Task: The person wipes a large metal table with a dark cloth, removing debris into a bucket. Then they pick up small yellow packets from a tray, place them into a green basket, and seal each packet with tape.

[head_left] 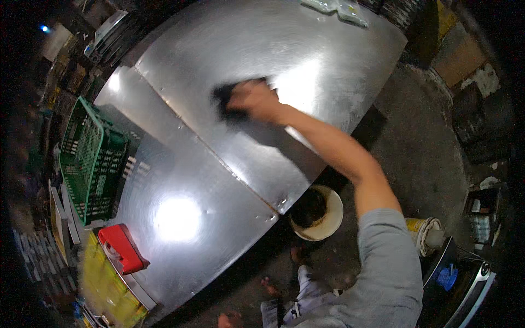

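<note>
Dim concrete floor (404, 147) surrounds a broad, shiny metal desk (191, 180), its panels meeting along a seam to the near left of the right hand (256, 101). That hand, blurred, reaches far over the desk from a grey sleeve (385, 240); its fingers look curled down on a dark cloth (223, 97). The cloth lies against the desk under the hand and juts out on its left side. Low and well back toward the body from the right hand, the left hand (229, 320) shows only as a small, blurred patch at the lower edge, so I cannot tell how open it is or whether it has hold of anything.

Well to the left of the right hand stands a green slatted crate (102, 147); nearer the body from there are a red tape dispenser (123, 249) and a yellow container (109, 284). Beyond the right hand, clear plastic bags (339, 10) lie at the desk's far side. Behind it, to the right, a whitish bucket (334, 218) with dark contents sits beside the desk's near edge.
</note>
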The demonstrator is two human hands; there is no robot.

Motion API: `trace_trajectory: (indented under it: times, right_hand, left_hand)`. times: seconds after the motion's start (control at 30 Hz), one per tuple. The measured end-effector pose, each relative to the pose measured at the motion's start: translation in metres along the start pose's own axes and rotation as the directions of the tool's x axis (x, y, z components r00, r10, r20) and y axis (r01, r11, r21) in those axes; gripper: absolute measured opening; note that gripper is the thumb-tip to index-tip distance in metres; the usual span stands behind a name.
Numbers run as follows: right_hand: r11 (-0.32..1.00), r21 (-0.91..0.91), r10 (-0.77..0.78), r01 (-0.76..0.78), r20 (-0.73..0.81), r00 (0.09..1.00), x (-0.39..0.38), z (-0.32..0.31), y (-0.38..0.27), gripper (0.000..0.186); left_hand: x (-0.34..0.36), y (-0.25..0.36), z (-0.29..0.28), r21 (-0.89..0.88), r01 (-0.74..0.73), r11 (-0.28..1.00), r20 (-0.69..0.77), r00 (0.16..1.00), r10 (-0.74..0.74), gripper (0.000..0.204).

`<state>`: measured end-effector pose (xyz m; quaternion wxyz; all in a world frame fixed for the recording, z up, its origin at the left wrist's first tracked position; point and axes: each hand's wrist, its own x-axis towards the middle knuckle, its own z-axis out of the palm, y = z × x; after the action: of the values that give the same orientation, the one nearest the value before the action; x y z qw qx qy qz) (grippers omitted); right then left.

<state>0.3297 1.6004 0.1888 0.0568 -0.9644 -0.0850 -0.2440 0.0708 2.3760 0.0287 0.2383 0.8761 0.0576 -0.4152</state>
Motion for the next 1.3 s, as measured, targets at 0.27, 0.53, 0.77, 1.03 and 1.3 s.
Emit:
trace_trajectory:
  times: [0.27, 0.53, 0.77, 1.03, 1.3]
  right_hand:
    - [0.385, -0.238, 0.886, -0.892, -0.175, 0.429, -0.227, -0.102, 0.251, 0.034]
    - [0.589, -0.386, 0.633, -0.71, -0.327, 0.702, -0.263, -0.179, 0.153, 0.047]
    - [0.918, -0.292, 0.219, -0.268, -0.19, 0.957, -0.084, -0.092, 0.101, 0.042]
    - [0.38, 0.484, 0.91, -0.788, -0.348, 0.226, -0.366, -0.025, -0.149, 0.037]
    - [-0.797, 0.37, 0.577, -0.477, 0.698, -0.423, -0.638, 0.181, -0.287, 0.054]
  left_hand:
    - [-0.049, 0.048, -0.054, -0.017, 0.064, 0.998, -0.222, 0.973, -0.067, 0.042]
    - [-0.079, -0.042, 0.008, 0.326, 0.308, 0.894, 0.027, 0.942, -0.335, 0.046]
    - [0.08, 0.159, 0.057, 0.039, -0.217, 0.975, 0.303, 0.933, 0.195, 0.056]
    - [0.155, 0.236, 0.21, 0.14, -0.079, 0.987, 0.575, 0.818, -0.016, 0.068]
    - [0.294, 0.186, 0.403, -0.101, -0.014, 0.995, 0.579, 0.813, 0.07, 0.049]
